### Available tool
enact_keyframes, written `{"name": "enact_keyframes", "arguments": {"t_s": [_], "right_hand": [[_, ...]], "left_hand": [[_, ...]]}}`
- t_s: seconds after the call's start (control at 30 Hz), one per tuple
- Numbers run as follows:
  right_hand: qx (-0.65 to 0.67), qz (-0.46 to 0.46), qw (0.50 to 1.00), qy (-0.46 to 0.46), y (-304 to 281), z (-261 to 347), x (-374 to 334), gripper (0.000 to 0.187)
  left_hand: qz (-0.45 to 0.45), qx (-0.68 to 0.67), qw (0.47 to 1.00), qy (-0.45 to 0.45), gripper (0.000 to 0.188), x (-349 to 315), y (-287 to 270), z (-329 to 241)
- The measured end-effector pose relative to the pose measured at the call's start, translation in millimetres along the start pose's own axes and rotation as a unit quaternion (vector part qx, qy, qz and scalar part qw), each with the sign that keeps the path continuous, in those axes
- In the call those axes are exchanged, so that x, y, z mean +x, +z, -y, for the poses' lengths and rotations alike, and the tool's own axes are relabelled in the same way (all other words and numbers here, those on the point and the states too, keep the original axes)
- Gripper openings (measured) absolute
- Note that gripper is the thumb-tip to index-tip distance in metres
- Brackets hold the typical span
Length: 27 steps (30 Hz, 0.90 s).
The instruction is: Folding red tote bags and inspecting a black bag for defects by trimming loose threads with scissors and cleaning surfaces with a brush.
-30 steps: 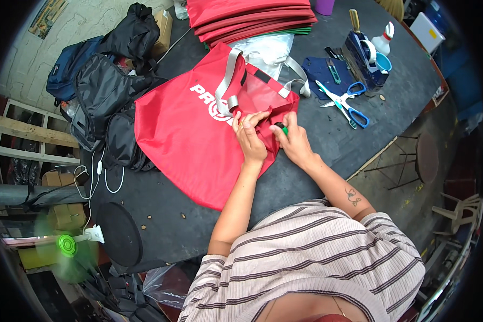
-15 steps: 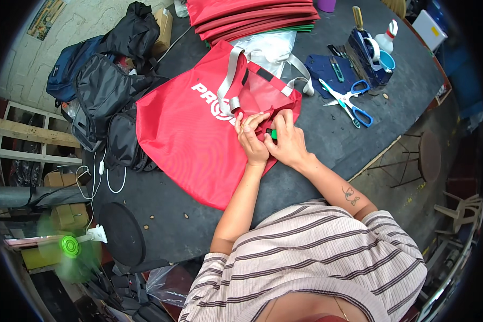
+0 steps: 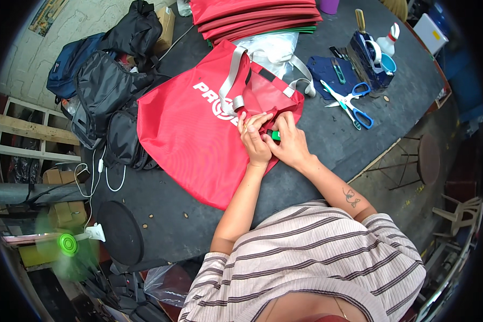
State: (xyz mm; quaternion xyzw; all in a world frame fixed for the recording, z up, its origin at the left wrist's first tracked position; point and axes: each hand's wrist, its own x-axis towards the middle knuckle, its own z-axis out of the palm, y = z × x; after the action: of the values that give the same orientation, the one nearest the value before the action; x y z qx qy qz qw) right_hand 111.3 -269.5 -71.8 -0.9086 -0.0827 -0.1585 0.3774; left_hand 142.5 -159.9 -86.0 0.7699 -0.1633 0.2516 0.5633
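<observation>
A red tote bag [image 3: 182, 145] with white lettering and grey webbing straps [image 3: 232, 75] lies spread over the dark table. At its right edge, my left hand [image 3: 256, 140] is closed on the red fabric near a strap end, with its fingers bent over the cloth. Close beside it, my right hand [image 3: 291, 142] is closed around a small green object [image 3: 276, 135]; only a short piece shows between thumb and fingers, so its kind is unclear. The gathered fabric under both hands is partly hidden.
Blue-handled scissors [image 3: 349, 102] and a teal cutter [image 3: 338, 71] lie right of the bag, near a tool holder [image 3: 367, 59] and spray bottle [image 3: 388, 40]. Folded red bags [image 3: 257, 19] are stacked behind. Black backpacks [image 3: 110, 88] fill the left; a green fan [image 3: 68, 244] spins lower left.
Both hands stay at the same spot on the bag. The right fingers have shifted slightly around the green object, and the view has moved a little.
</observation>
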Motion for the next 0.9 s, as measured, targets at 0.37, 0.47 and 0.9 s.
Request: {"name": "enact_keyframes", "arguments": {"t_s": [0.37, 0.47, 0.9], "right_hand": [[0.021, -0.011, 1.000, -0.004, 2.3, 0.1, 0.9, 0.031], [0.018, -0.005, 1.000, -0.008, 1.3, -0.1, 0.0, 0.030], [0.044, -0.002, 0.999, 0.002, -0.5, -2.7, -1.0, 0.032]], "left_hand": [[0.000, 0.004, 1.000, 0.006, 0.068, -1.5, 0.1, 1.5], [0.003, 0.004, 1.000, 0.007, 0.068, -1.4, 0.1, 1.2], [0.003, 0.010, 1.000, 0.019, 0.065, -0.8, -1.0, -0.4]]}}
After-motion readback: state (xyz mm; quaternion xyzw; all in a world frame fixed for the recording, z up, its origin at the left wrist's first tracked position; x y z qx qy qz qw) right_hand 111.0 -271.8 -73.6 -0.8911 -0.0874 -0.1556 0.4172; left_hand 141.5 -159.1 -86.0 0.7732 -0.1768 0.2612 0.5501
